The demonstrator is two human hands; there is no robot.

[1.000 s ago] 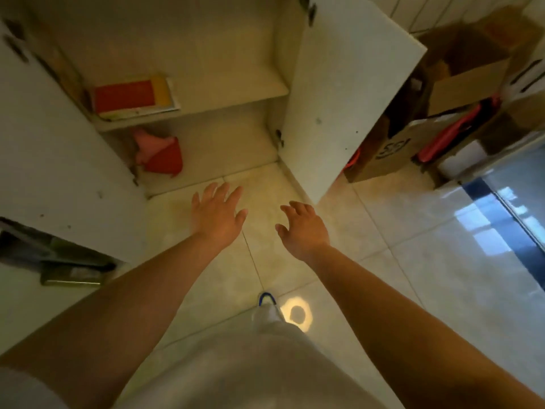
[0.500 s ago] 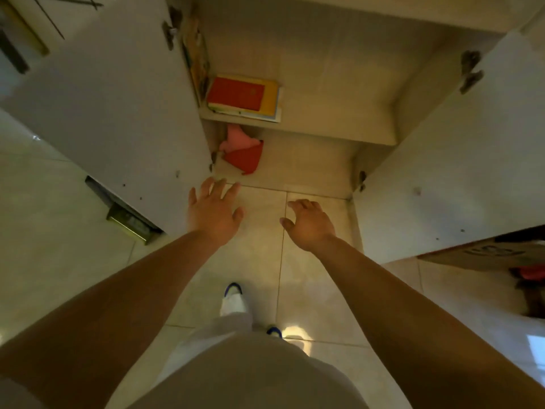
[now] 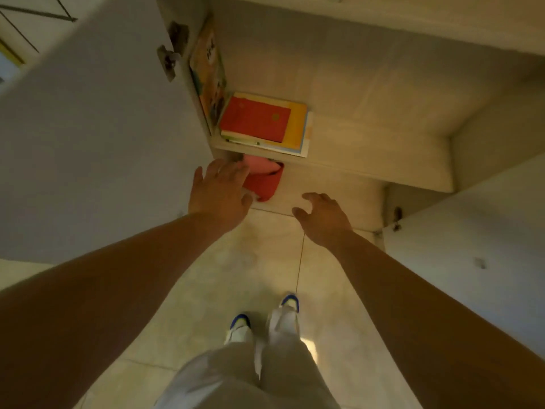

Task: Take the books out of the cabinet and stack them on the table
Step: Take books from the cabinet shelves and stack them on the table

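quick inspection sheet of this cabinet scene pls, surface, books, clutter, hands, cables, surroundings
surface: cabinet shelf holds the books at its left end; no table in view
job's things: red book lies on top of a flat stack, yellow book beneath it; picture book stands on edge against the left wall
clutter: red and pink cloth under the shelf
grippers: left hand open, fingers spread, holding nothing; right hand open, loosely curled, holding nothing
cables: nothing seen
surroundings: both cabinet doors open, left door; tiled floor

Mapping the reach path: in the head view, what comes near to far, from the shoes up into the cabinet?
Shoes → right hand → left hand → red cloth → shelf edge → stacked books.
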